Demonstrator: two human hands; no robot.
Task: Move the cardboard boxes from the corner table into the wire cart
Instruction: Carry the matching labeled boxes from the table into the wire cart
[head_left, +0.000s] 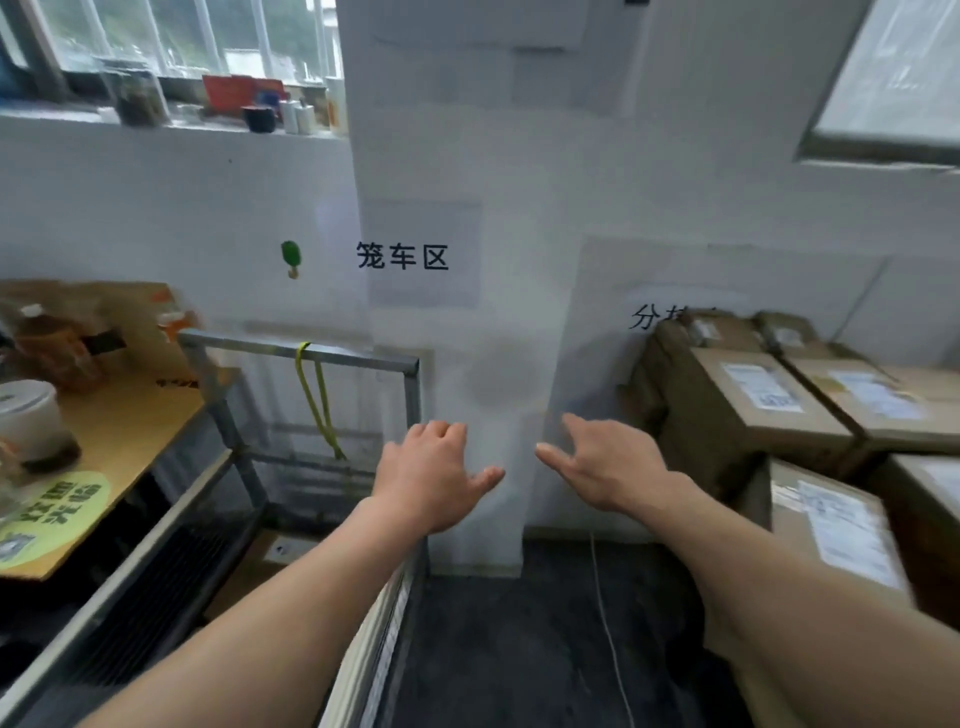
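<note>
Several brown cardboard boxes (743, 410) with white shipping labels are stacked at the right, in the corner against the white wall. The grey wire cart (306, 358) stands at the left; a box with a label (275, 551) lies low inside it. My left hand (434, 478) hovers over the cart's right edge, fingers loosely curled, holding nothing. My right hand (608, 462) is stretched out with fingers spread, a short way left of the boxes, touching nothing.
A yellow strap (317, 400) hangs from the cart's top rail. Left of the cart a wooden table (130, 431) holds bottles and a white tub. A white pillar (467, 312) with a paper sign stands ahead. A thin white cord (608, 623) runs over the dark floor.
</note>
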